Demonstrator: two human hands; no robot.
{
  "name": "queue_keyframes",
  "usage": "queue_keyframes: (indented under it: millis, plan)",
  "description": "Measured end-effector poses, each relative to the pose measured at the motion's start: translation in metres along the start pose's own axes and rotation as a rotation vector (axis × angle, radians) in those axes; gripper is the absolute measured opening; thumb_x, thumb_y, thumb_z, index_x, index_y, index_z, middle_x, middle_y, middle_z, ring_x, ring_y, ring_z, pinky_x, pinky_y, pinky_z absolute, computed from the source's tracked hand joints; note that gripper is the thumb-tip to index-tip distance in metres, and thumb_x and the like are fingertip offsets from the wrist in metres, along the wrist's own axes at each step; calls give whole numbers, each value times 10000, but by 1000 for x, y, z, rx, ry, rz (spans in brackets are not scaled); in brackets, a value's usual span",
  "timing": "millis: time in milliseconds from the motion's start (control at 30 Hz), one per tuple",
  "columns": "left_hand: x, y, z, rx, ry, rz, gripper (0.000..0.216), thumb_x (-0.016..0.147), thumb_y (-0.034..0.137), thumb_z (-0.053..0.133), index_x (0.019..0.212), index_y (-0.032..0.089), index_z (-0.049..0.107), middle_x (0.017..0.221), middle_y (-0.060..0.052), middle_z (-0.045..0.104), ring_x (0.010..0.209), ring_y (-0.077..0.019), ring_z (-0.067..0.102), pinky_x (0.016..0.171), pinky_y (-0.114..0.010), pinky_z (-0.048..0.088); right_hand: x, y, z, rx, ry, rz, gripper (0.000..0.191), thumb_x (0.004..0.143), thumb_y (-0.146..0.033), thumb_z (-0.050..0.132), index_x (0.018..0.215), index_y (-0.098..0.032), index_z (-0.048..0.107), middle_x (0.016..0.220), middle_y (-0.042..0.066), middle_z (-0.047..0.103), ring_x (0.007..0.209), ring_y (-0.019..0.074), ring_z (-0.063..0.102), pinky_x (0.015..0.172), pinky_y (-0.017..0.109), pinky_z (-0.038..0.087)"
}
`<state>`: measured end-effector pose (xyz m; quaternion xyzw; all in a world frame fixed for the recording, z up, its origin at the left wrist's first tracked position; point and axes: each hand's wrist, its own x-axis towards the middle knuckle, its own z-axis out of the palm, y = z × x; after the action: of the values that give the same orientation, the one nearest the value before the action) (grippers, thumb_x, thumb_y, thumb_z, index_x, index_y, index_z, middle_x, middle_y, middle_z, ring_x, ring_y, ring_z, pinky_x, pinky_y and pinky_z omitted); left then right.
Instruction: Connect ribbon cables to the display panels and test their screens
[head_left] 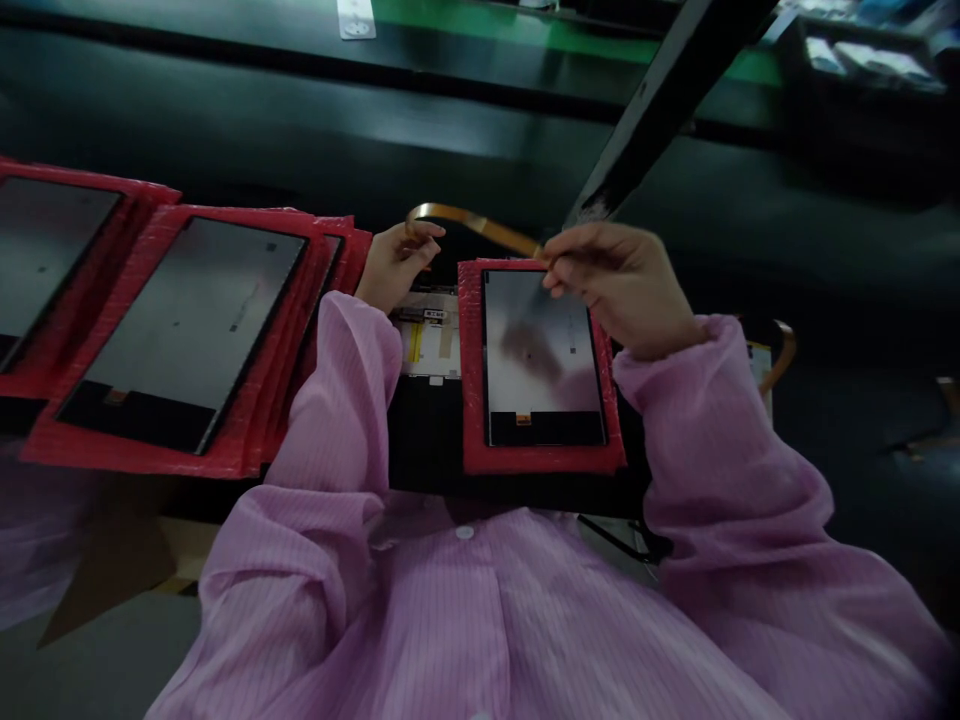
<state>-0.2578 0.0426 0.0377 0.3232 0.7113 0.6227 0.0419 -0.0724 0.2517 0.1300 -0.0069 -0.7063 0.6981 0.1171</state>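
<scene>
A display panel (541, 352) in a red bubble-wrap sleeve (471, 380) lies in front of me on a black mat. An orange flex cable (472, 220) arches above its far edge. My left hand (394, 262) pinches the cable's left end with thumb and fingers. My right hand (615, 280) is closed on the cable's right end, just over the sleeve's top edge. Both arms wear pink striped sleeves. A white part with yellow strips (429, 345) lies between my left wrist and the sleeve.
Several more panels in red sleeves (180, 330) lie stacked and overlapped to the left on the dark table. A black slanted bar (660, 100) rises behind my right hand. Another orange cable loop (784, 350) shows at the right, past my sleeve.
</scene>
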Motion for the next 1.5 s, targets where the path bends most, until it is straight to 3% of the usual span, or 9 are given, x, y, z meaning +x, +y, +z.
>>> queue_keyframes:
  millis: [167,300,633,767,867,967,1133,1267,1500]
  plan:
    - [-3,2,-3,154,-69,53,323,788,168,566,1076,201,711,954,-26,722,903,-151,663,855,-311,530,-38,17,3,-40,-238,424,295,715,-161,784,998,-223,726,817,9,703,736,184,678,678,315,578]
    - [-7,9,-5,310,-103,114,397,750,84,507,1045,238,722,1024,-24,723,1026,-183,655,1006,-348,487,-51,31,10,30,-377,559,227,724,-155,749,945,-200,729,836,4,709,792,165,677,775,293,565]
    - [-7,8,-5,400,-124,63,324,808,188,554,1117,223,642,1037,11,688,1029,-153,622,1036,-408,468,-55,38,9,71,-418,556,182,835,-297,714,925,-153,648,779,14,680,526,62,490,445,181,372]
    - [-13,30,-10,485,-63,-1,631,769,191,642,1367,211,442,1266,-14,607,1134,-159,578,1065,-413,450,-57,42,12,-5,-379,519,202,813,-316,744,863,-153,636,742,1,672,491,56,454,426,199,319]
    - [-46,63,-12,579,96,-42,811,744,174,677,1465,232,312,1389,-49,518,1209,-174,545,1055,-369,465,-58,44,16,-70,-339,444,197,811,-332,742,811,-159,648,742,8,679,584,91,539,499,220,374]
    - [-103,90,-1,812,217,-86,473,860,298,578,1320,221,500,1209,-89,600,1134,-250,579,1027,-441,477,-57,46,16,-103,-307,393,200,838,-347,710,809,-155,660,755,20,691,645,113,575,568,240,406]
    - [-168,87,40,1097,50,-307,760,881,597,527,1420,69,438,1379,-255,495,1290,-418,452,1090,-598,377,-56,46,16,-126,-296,380,270,843,-409,713,791,-150,663,754,26,689,629,113,558,589,257,414]
    - [-161,73,52,1111,6,-367,820,894,587,500,1480,30,367,1468,-268,413,1382,-427,363,1150,-574,314,-58,42,17,-113,-229,394,290,841,-434,717,815,-152,657,772,32,687,631,115,560,576,256,412]
    - [-135,71,27,1105,-188,-453,783,917,499,440,1536,51,271,1577,-235,269,1495,-367,219,1239,-501,184,-60,39,16,-70,-167,416,278,838,-438,719,867,-174,635,803,40,674,577,109,521,497,254,385]
